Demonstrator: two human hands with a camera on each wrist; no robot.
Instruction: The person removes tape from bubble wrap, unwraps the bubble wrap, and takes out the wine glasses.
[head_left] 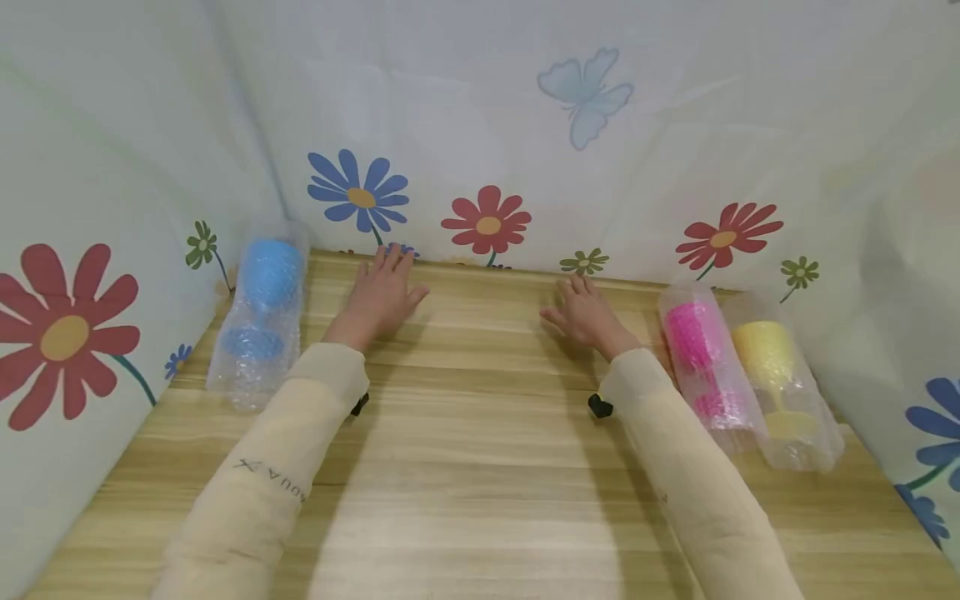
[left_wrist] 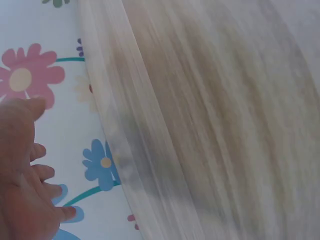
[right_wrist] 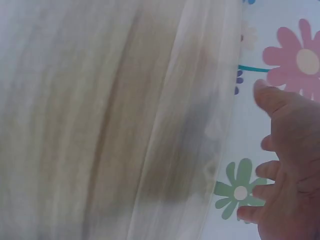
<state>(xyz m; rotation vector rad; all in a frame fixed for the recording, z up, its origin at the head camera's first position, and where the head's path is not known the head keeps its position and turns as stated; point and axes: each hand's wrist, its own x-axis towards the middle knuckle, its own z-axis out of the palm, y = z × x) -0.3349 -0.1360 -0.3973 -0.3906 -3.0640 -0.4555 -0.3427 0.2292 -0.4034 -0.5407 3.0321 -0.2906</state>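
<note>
My left hand (head_left: 382, 293) is stretched toward the back edge of the wooden table, fingers extended and nothing in its grasp. Opposite it, my right hand (head_left: 585, 314) reaches to the same edge, also holding nothing. Left of the left hand lies a blue goblet (head_left: 273, 271) in bubble wrap. To the right of the right hand, a pink goblet (head_left: 696, 335) and a yellow goblet (head_left: 765, 352) lie side by side, each wrapped in bubble wrap. In the wrist views, the left palm (left_wrist: 25, 200) and right palm (right_wrist: 295, 165) show bare.
A wood-grain table (head_left: 472, 483) spans the space below both arms. White cloth (head_left: 465, 100) with printed flowers and a butterfly rises behind it and along both sides. Small black devices sit at the left cuff (head_left: 360, 405) and right cuff (head_left: 600, 407).
</note>
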